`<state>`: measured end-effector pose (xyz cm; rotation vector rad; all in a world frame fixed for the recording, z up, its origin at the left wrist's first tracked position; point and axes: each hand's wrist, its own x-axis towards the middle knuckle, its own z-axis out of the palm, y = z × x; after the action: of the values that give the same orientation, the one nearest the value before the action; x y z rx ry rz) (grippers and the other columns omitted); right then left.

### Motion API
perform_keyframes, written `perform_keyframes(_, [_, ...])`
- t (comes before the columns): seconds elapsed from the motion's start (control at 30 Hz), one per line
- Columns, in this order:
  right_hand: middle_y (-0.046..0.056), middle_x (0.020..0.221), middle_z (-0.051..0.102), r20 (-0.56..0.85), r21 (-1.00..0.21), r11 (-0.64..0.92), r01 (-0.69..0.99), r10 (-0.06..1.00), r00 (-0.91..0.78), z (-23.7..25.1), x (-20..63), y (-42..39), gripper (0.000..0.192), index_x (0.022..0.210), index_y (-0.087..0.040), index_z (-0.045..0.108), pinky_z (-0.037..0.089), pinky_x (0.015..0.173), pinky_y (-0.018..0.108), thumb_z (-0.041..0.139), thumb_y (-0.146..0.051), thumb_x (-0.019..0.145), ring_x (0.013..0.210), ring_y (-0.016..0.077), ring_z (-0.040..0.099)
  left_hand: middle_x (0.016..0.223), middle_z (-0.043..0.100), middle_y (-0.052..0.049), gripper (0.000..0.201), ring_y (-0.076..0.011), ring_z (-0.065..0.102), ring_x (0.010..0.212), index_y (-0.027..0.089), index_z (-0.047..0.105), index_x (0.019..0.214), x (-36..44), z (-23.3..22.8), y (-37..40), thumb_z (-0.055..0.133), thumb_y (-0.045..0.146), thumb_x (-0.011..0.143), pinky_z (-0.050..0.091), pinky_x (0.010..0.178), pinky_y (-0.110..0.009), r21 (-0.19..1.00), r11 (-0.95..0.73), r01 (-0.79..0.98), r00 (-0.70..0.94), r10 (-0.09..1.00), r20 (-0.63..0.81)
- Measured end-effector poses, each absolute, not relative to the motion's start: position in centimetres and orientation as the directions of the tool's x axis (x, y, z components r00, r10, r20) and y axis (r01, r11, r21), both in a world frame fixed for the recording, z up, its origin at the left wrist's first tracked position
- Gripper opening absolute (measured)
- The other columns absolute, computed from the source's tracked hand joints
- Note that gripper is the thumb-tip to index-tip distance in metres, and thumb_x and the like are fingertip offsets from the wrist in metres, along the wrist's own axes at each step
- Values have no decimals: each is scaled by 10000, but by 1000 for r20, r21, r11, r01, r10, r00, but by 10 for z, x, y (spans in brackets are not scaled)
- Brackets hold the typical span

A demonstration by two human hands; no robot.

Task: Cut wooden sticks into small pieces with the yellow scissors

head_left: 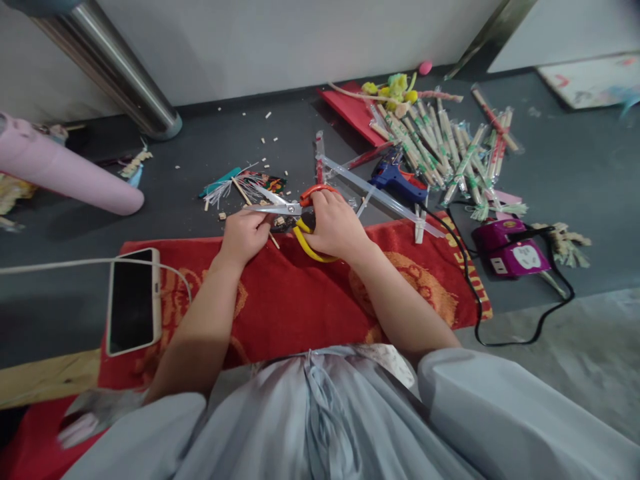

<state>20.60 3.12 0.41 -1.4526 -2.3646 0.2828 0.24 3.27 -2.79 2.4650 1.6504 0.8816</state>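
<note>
My right hand (336,223) grips scissors (291,209) with orange and yellow handles; their blades are spread and point left. My left hand (245,237) is closed near the blades, its fingers pinching a thin wooden stick (274,240). The stick runs past the blades, with its far end beyond them and its near end over the towel. Just behind my hands lies a bundle of white strands (225,190) with a teal piece (220,181). Small cut bits (280,220) of wood are scattered under and around the blades.
A red towel (300,300) covers the table's front, with a phone (133,300) on its left. On the right are a blue glue gun (397,177), glue sticks (370,183), many wrapped chopsticks (440,147) and a purple power socket (510,250) with black cable. A pink bottle (70,167) stands left.
</note>
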Motion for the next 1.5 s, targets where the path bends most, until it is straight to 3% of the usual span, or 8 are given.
perform_keyframes(0.17, [188,1063,580,221,-403,439,803,898,-380,5,204,30,774,1089,-78,512,388,925,406,417,-759,735,1026,305,523,734,718,-47,289,-170,671,725,178,693,736,2,-29,34,432,260,828,501,688,-280,309,-427,850,261,850,457])
perform_keyframes(0.57, [208,1068,562,203,-385,425,819,905,-374,0,204,29,931,1083,-62,500,390,933,421,421,-868,623,1024,324,515,754,722,-49,316,-175,676,747,174,689,730,3,-28,33,410,273,839,514,716,-290,311,-430,848,283,862,420])
perform_keyframes(0.73, [208,1052,577,206,-385,438,812,899,-387,-4,203,31,892,1064,-83,508,402,912,443,381,-865,655,1006,329,531,834,735,-54,308,-178,683,819,169,701,792,4,-26,33,412,257,844,520,756,-287,298,-444,845,300,855,424])
perform_keyframes(1.0, [203,1071,591,168,-376,427,822,904,-393,1,204,29,868,1101,-60,524,406,910,417,393,-820,702,1030,325,534,777,718,-69,303,-180,676,773,161,666,719,3,-23,32,399,240,840,508,720,-282,296,-444,846,323,868,378])
perform_keyframes(1.27, [187,1085,608,99,-332,395,857,918,-385,8,204,28,755,1096,-78,525,412,888,395,426,-742,751,1025,318,558,774,704,-115,332,-232,672,758,140,653,769,2,-23,32,355,256,855,497,675,-331,173,-422,890,362,884,295])
perform_keyframes(1.5, [169,1095,628,27,-310,350,884,933,-360,16,203,26,640,1114,-91,529,424,849,366,411,-644,815,1013,298,585,824,702,-132,358,-247,667,787,131,650,845,4,-20,32,325,276,876,493,686,-349,160,-402,902,356,899,253])
